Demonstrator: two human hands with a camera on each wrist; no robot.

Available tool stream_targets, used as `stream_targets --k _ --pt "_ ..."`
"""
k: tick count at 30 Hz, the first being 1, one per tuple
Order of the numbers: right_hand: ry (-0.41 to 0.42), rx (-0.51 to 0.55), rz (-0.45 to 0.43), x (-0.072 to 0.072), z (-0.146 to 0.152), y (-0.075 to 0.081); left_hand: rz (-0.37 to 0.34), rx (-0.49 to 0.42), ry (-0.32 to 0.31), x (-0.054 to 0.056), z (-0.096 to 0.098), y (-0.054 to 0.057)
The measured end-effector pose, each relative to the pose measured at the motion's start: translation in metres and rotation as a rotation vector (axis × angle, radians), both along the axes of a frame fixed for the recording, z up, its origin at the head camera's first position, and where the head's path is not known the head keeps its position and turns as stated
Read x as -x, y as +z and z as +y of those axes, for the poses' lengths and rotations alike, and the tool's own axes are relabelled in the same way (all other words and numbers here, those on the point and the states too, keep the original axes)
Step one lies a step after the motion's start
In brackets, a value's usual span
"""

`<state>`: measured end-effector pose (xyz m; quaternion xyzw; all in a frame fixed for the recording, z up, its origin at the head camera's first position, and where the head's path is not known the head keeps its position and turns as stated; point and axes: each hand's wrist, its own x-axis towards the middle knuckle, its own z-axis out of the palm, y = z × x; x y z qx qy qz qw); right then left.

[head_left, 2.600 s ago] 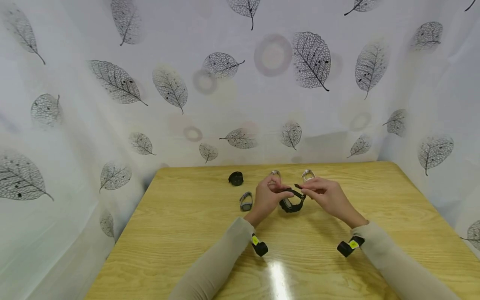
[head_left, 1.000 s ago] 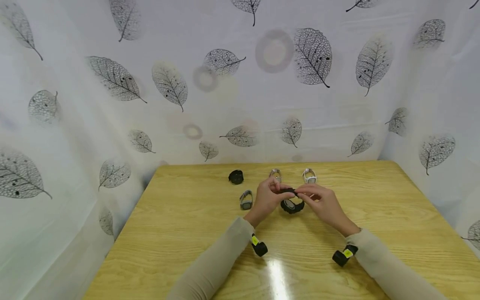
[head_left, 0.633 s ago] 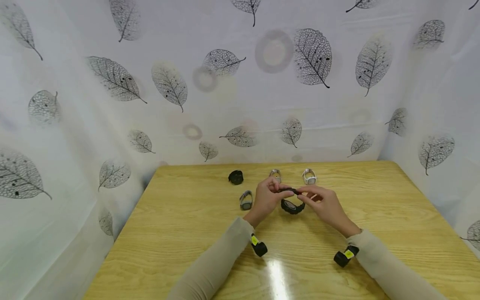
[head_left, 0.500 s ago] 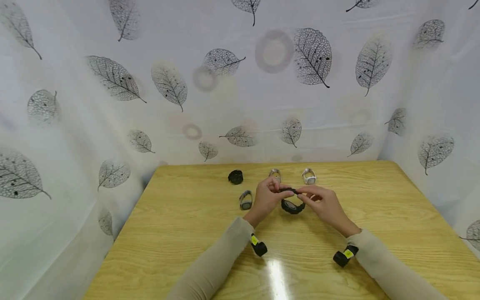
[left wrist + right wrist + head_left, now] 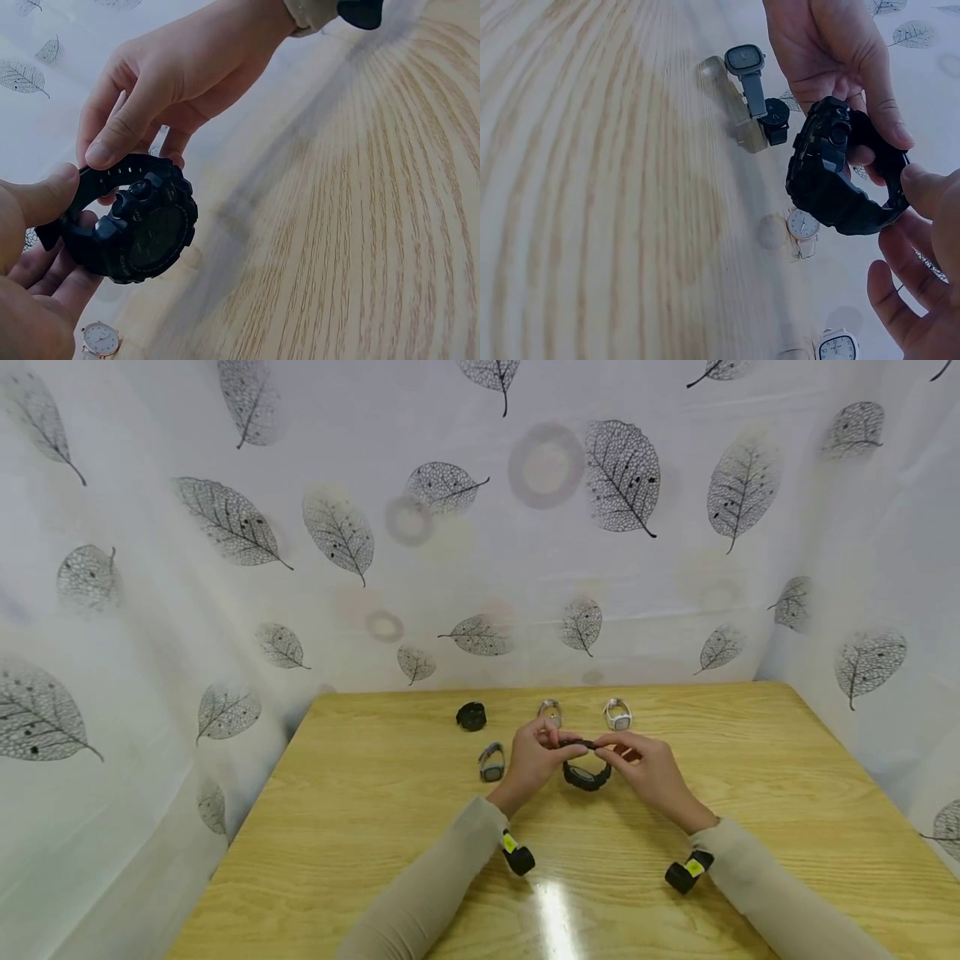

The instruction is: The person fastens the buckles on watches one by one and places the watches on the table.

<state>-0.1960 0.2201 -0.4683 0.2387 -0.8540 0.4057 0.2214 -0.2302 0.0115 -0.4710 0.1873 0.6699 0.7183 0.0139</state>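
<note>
A chunky black digital wristwatch (image 5: pixel 587 778) hangs over the table, its strap bent round into a loop with the face at the bottom. My left hand (image 5: pixel 531 762) pinches the strap at the top left of the loop between thumb and fingers. Opposite it, my right hand (image 5: pixel 654 775) pinches the strap at the top right, its fingertips close to the left thumb. The left wrist view shows the watch's dial (image 5: pixel 159 236) facing outward and the strap holes near the right thumb. Fingers hide the strap's buckle area.
On the wooden table (image 5: pixel 360 860) lie a black watch (image 5: pixel 472 717) and a grey square-faced watch (image 5: pixel 492 763) to the left. Behind the hands are a slim watch with a round white dial (image 5: pixel 803 224) and a white watch (image 5: pixel 618 715). A leaf-print curtain (image 5: pixel 480 568) hangs behind.
Earlier, a loose strap end stuck up at the right hand. The right hand has since moved left, bringing the strap ends together. In the last half second the hands have hardly moved.
</note>
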Motion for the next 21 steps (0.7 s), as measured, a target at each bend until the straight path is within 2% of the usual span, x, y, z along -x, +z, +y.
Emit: stream_targets --k 5,13,18,21 --pt "-0.022 -0.002 -0.014 -0.001 0.001 0.001 0.002 -0.001 -0.012 0.000 -0.001 0.002" --pt "0.013 0.013 -0.078 -0.002 0.005 0.000 -0.036 -0.026 -0.004 0.001 -0.005 0.004" --pt "0.015 0.018 -0.128 -0.002 0.007 0.001 -0.046 -0.055 -0.032 0.003 -0.009 0.005" --pt "0.005 0.019 -0.128 -0.002 0.007 0.002 -0.033 -0.053 -0.043 0.004 -0.010 0.006"
